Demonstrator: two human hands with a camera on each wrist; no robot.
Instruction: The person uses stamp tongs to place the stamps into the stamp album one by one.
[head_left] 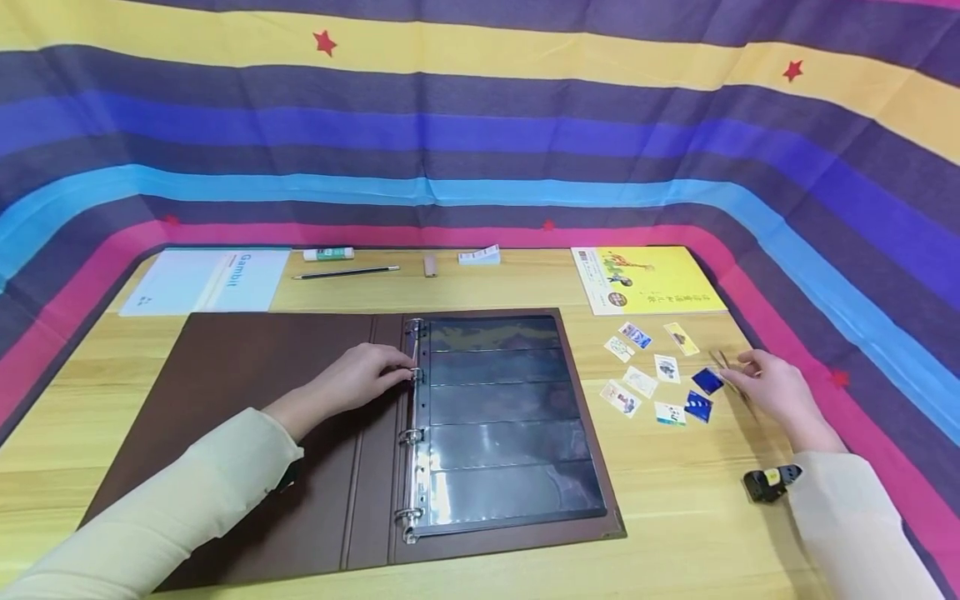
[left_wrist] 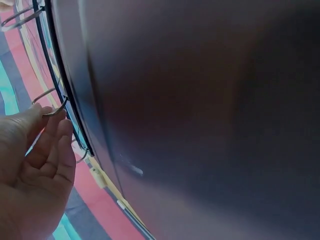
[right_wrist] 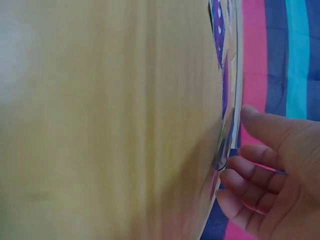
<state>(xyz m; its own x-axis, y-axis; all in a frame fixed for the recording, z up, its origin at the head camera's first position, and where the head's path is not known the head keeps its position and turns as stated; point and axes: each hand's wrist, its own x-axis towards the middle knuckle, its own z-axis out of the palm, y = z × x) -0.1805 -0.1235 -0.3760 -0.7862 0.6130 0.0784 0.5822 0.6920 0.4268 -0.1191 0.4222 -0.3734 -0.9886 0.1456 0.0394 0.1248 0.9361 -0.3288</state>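
Note:
A brown ring binder (head_left: 270,367) lies open on the table, with clear-pocketed black pages (head_left: 498,400) on its right side. My left hand (head_left: 360,375) reaches over the left cover; thumb and fingers pinch one of the binder's metal rings (left_wrist: 57,107). At the right, my right hand (head_left: 776,387) is at the tweezers (head_left: 722,360), with thumb and index finger apart in the right wrist view and the tweezers partly hidden by the hand. Several small stamps (head_left: 666,368) lie spread between the binder and this hand, a dark blue stamp (head_left: 707,381) nearest its thumb.
Along the back lie a pale booklet (head_left: 206,282), a glue stick (head_left: 328,253), a pencil (head_left: 347,272), a small pinkish block (head_left: 430,266), a small white-and-blue box (head_left: 478,256) and a yellow book (head_left: 652,279). A striped cloth (head_left: 480,133) hangs behind the table.

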